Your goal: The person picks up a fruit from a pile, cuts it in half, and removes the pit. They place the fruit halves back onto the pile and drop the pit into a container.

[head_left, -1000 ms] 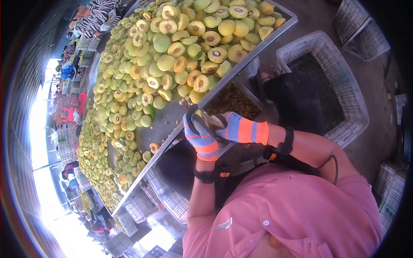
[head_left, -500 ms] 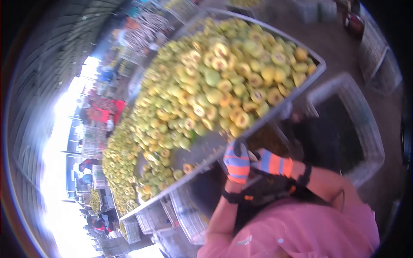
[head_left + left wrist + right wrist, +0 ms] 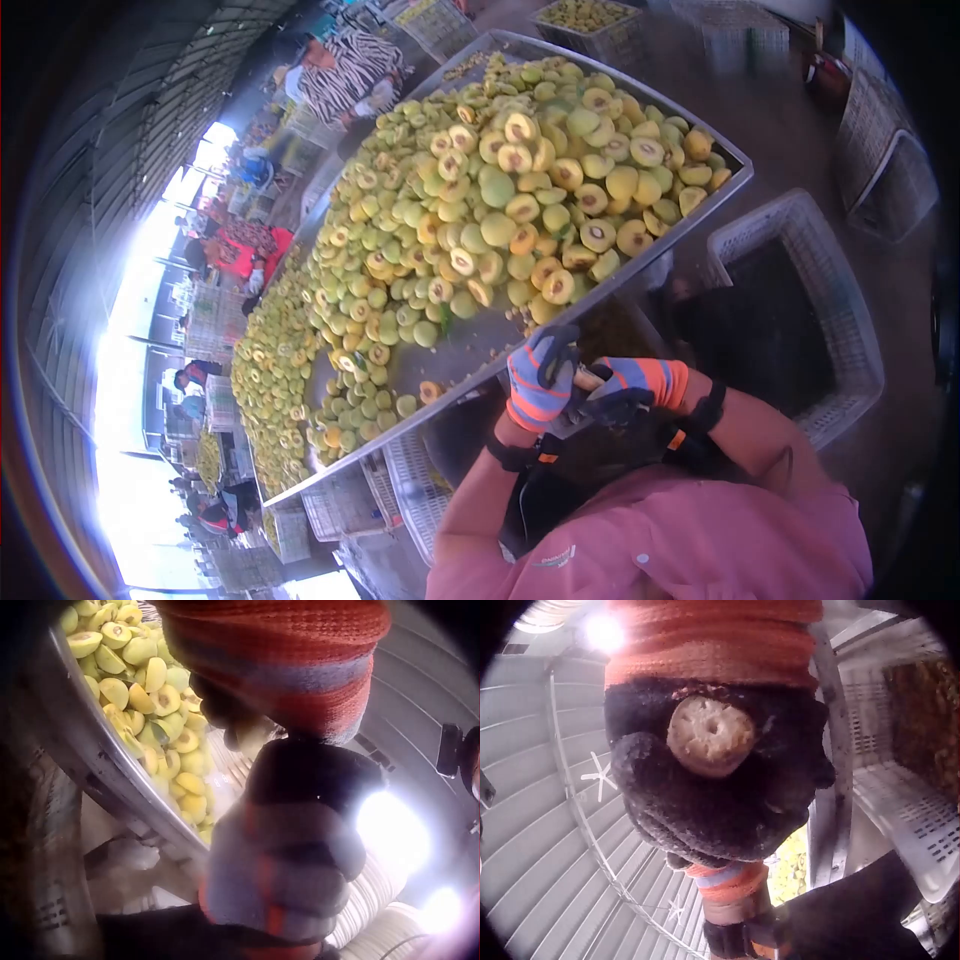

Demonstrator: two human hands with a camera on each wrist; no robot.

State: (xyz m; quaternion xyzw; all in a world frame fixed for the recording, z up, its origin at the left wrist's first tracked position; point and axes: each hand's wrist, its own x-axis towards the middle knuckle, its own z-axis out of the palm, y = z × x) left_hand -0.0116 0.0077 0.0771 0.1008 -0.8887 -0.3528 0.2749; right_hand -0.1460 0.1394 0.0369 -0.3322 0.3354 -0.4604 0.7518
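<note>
Just beside the metal tray (image 3: pixel 460 352), the right hand (image 3: pixel 635 386) is gripping a pale handle (image 3: pixel 711 737), its round end facing the wrist camera, long axis running into the fist; nearer the tray, the left hand (image 3: pixel 541 380) is bending, its hold unclear.

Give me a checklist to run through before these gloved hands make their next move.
1. Protection: ok; the left hand and right hand wear striped blue-grey and orange knit gloves.
2. Right-hand grip: ok; it is curled round a pale tan, round-ended piece.
3. Left-hand hold: cannot tell; anything inside it is hidden.
4. Supply: ok; rounded yellow-green fruit, many cut open, lie heaped on the grey metal table.
5. Table edge tidy: not ok; small pale bits lie near it.
6. Room for more: cannot tell; the white perforated plastic crate beyond the right hand looks too dark inside.
</note>
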